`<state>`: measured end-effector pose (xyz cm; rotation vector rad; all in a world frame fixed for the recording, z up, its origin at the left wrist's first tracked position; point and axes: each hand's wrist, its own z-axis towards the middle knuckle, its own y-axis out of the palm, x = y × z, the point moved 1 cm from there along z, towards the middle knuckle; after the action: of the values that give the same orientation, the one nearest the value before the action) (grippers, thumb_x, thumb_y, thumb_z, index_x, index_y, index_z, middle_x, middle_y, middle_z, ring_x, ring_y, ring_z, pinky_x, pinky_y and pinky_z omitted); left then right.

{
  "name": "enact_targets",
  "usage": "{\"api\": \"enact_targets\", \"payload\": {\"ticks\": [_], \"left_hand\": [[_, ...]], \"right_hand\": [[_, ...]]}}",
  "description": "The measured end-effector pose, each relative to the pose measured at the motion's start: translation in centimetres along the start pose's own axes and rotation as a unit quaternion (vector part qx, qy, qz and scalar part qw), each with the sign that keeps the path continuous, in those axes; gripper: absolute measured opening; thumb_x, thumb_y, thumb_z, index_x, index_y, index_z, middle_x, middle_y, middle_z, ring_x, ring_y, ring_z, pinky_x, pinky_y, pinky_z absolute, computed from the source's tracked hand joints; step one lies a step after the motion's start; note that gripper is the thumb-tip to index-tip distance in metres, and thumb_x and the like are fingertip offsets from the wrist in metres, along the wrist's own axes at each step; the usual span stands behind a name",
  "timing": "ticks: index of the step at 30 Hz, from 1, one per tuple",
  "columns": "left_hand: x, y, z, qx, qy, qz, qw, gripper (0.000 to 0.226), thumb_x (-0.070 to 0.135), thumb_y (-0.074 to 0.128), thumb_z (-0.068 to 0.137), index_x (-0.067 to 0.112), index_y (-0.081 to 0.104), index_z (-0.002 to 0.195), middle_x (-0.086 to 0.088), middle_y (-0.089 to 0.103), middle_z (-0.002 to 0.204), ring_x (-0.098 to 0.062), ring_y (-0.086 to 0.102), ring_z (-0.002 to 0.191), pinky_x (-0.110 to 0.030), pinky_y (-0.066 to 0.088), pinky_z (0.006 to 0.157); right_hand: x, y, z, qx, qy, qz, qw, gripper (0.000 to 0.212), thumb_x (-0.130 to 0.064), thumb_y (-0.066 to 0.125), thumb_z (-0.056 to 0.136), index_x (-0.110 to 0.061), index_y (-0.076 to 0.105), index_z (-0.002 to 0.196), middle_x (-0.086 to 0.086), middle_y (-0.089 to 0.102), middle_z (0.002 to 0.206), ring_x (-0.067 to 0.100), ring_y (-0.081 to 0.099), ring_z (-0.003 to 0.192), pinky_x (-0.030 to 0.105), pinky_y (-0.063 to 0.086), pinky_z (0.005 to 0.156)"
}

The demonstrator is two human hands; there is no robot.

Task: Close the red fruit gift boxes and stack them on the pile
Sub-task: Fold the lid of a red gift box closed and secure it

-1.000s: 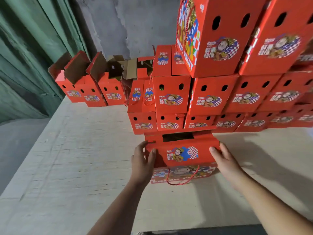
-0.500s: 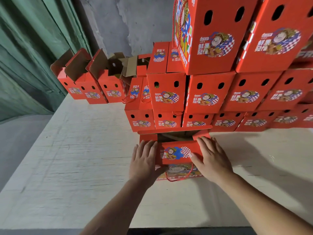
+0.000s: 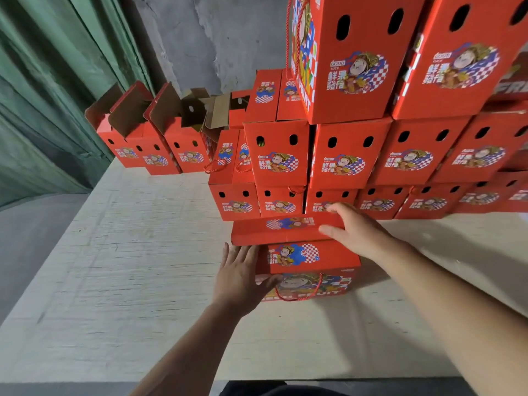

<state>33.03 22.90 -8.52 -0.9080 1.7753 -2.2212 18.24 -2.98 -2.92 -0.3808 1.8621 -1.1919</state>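
A red fruit gift box (image 3: 311,262) with a cartoon print and a red rope handle lies in front of me on the pale board. Its far lid flap (image 3: 285,230) is folded down over the top. My left hand (image 3: 241,277) lies flat against the box's left end, fingers straight, thumb on the front face. My right hand (image 3: 355,231) presses on the right end of the far flap with spread fingers. Just behind stands the pile of closed red boxes (image 3: 343,155), several rows high.
Several open red boxes (image 3: 148,138) with raised brown flaps stand at the back left. The pale wooden board (image 3: 128,252) stretches to the left and toward me. A green curtain (image 3: 43,95) hangs at the left and a grey wall (image 3: 214,38) rises behind.
The far flap has come down over the box's open top. My right hand moved from the near flap up onto the far flap. My left hand shifted to the box's left end.
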Motion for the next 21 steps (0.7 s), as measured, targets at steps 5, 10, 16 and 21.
{"api": "enact_targets", "payload": {"ticks": [5,10,16,21], "left_hand": [[-0.3,-1.4,-1.4,0.133,-0.029,-0.166,0.977,0.031,0.056,0.053,0.1,0.034,0.07,0.115,0.017,0.071,0.112,-0.009,0.065,0.106,-0.048,0.056,0.091],[-1.0,-4.2,2.2,0.181,-0.064,-0.008,0.981,0.044,0.058,0.074,0.088,0.023,0.071,0.114,0.004,0.073,0.116,-0.03,0.064,0.108,-0.047,0.049,0.093],[-1.0,-3.4,7.6,-0.069,-0.04,0.102,0.992,0.079,0.069,0.041,0.099,0.032,0.017,0.165,-0.006,0.054,0.151,-0.032,0.05,0.137,-0.046,0.038,0.114],[-1.1,-1.8,6.7,-0.061,-0.028,0.199,0.978,0.088,0.078,0.007,0.089,0.032,0.03,0.16,-0.004,0.05,0.143,-0.03,0.048,0.13,-0.046,0.045,0.108]], "right_hand": [[1.1,-0.3,1.1,-0.066,-0.049,-0.07,0.994,0.089,-0.075,0.052,0.089,-0.04,0.017,0.162,-0.016,0.005,0.172,0.007,0.024,0.149,0.044,0.037,0.116],[0.9,0.0,1.7,-0.058,-0.116,-0.24,0.962,0.102,-0.086,0.012,0.076,-0.03,0.024,0.161,-0.001,0.036,0.164,0.024,0.032,0.149,0.044,0.042,0.112],[1.2,0.2,2.3,0.021,-0.172,-0.371,0.912,0.077,-0.073,0.008,0.093,-0.032,0.02,0.156,0.003,0.067,0.13,0.028,0.067,0.115,0.044,0.061,0.082],[1.5,2.2,1.2,-0.06,-0.088,-0.289,0.951,0.071,-0.066,0.026,0.102,-0.044,-0.009,0.16,0.007,0.015,0.167,0.035,0.017,0.151,0.054,0.039,0.115]]}}
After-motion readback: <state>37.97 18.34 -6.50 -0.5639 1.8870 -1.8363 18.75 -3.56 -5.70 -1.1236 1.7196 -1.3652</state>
